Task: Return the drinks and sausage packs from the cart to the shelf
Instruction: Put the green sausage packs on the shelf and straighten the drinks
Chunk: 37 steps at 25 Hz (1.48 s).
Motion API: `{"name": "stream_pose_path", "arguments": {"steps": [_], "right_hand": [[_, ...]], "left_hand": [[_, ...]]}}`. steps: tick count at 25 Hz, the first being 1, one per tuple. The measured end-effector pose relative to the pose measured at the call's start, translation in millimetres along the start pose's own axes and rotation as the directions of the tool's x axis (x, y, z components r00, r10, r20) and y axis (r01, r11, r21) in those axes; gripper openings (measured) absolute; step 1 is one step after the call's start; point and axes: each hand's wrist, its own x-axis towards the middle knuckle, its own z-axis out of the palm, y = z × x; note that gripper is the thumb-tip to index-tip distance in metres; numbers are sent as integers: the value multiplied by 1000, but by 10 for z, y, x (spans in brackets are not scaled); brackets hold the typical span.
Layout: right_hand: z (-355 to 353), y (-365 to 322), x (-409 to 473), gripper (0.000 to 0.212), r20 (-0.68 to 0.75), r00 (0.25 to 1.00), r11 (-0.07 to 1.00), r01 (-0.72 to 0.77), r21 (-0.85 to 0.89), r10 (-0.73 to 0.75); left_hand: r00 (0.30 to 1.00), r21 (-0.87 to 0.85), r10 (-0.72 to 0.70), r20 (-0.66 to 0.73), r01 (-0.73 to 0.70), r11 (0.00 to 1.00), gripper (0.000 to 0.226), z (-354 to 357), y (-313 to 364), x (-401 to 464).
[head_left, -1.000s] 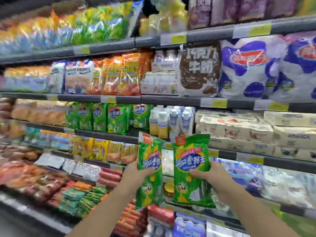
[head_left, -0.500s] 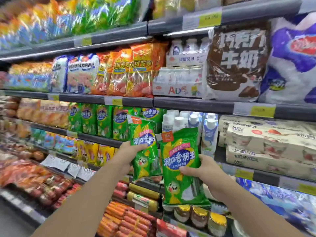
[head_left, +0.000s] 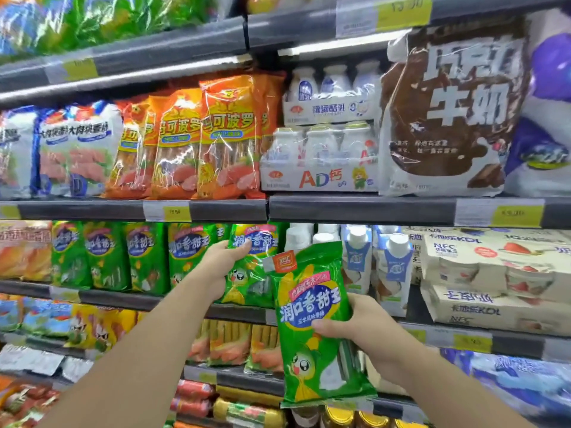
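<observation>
A: From the head view, the left hand point(head_left: 222, 267) grips a green sausage pack point(head_left: 250, 273) by its left side and holds it up at the third shelf point(head_left: 123, 299), right at the end of the row of matching green packs point(head_left: 129, 257).

B: That's surely why it's held upright and facing out, so it can slot in like its neighbours. And the other hand?

A: The right hand point(head_left: 367, 332) clasps a second green pack point(head_left: 315, 329), thumb across the front, fingers behind. It hangs lower and nearer the camera, in front of the shelf's front edge, not on any shelf (waiting its turn, I'd judge).

B: What crowds the spot?

A: Just right of the gap stand white drink bottles point(head_left: 355, 257), close beside the left-hand pack; it could nudge them. The second pack overlaps the first one's lower right corner, so it partly blocks the view.

B: And around them?

A: Orange sausage packs point(head_left: 197, 140) on the shelf above, AD calcium bottle packs point(head_left: 321, 159) beside them, a brown milk bag point(head_left: 448, 112) further right. Cream cartons point(head_left: 494, 273) sit at the right end. The cart isn't in view.
</observation>
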Motion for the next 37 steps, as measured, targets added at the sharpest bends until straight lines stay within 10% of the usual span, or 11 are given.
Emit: {"name": "stream_pose_path", "arguments": {"steps": [8,12,13,18,24,32,37], "right_hand": [[605,-71,353,38,-186,982,999,18,45,-9],[737,-108,458,36,-275,961,999,44,24,-35],[761,-123,479,37,-294,955,999,46,22,-38],[835,-202,616,50,-361,931,997,76,29,-60],[1098,-358,924,53,-434,896,990,131,51,-96],[1383,-592,1368,54,-491,851,969,74,-235,-185],[1391,-671,1356,68,-425,878,760,-117,-639,-222]], "left_hand": [[921,372,387,38,-372,850,74,-134,-156,347],[678,874,679,281,-473,110,94,-143,-377,211],[652,873,687,321,-484,52,100,-168,-420,208],[661,883,694,286,-462,76,52,-168,-473,196],[821,656,549,159,-503,563,18,-510,-406,161],[810,878,515,281,-433,202,101,-712,-563,-47],[804,901,533,263,-403,163,95,-652,-572,-41]]}}
